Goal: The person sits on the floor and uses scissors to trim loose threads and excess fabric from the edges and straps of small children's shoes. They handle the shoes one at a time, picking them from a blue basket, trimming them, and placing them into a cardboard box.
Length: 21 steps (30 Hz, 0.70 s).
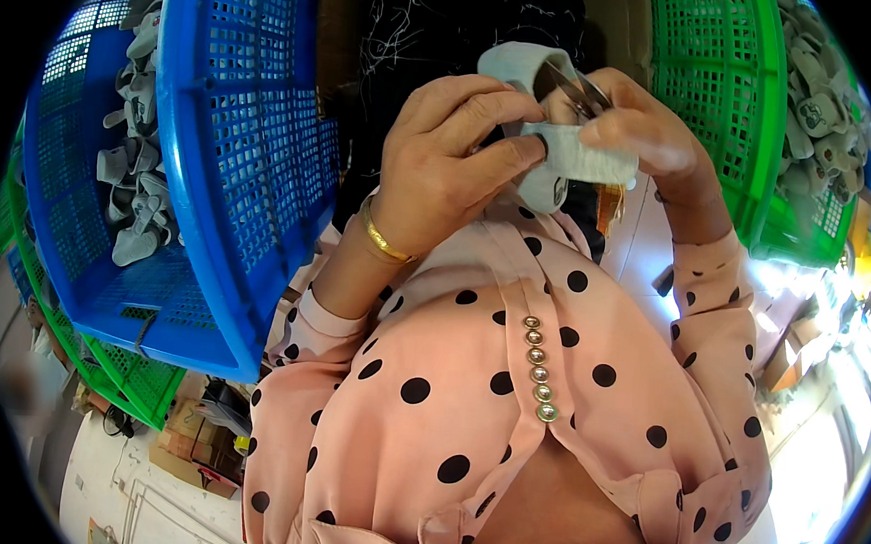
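Note:
My left hand (450, 166) pinches a small pale grey fabric piece (577, 157), like a baby shoe upper, held up in front of my chest. My right hand (636, 130) holds small metal scissors (575, 88) with their blades against the top of the same fabric piece. A gold bangle circles my left wrist. Both sleeves are pink with black dots. Part of the fabric piece is hidden behind my fingers.
A blue plastic basket (236, 166) on my left holds several grey fabric pieces (134, 162). A green basket (735, 100) on my right holds more of them (822, 104). Another green basket (130, 375) lies under the blue one. Cardboard boxes (190, 436) sit on the floor.

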Motion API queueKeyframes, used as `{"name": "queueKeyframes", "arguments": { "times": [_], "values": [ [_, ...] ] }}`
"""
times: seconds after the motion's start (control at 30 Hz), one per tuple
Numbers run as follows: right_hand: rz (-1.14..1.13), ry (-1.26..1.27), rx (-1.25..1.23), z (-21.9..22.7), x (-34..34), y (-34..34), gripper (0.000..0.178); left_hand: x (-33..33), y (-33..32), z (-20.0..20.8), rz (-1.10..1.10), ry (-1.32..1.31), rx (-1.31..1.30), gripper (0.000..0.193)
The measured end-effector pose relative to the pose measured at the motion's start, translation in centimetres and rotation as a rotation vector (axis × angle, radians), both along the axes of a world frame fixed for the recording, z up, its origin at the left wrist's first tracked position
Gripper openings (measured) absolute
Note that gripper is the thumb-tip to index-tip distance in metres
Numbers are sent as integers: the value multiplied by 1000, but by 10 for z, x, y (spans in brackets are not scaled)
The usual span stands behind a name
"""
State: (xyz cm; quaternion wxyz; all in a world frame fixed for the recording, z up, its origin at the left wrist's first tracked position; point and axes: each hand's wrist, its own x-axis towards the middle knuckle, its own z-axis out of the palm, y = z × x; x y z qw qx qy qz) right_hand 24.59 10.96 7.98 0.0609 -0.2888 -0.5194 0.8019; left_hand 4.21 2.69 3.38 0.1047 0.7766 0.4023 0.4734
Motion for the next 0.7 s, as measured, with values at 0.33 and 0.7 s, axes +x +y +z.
{"name": "queueKeyframes", "arguments": {
  "times": [0.33, 0.7],
  "values": [
    [87, -94, -2, -19, -3, 20, 35, -11, -16, -3, -110, -774, -685, 21],
    [148, -89, 175, -13, -2, 34, 17, -15, 19, 21, -135, 193, -416, 34]
  ]
}}
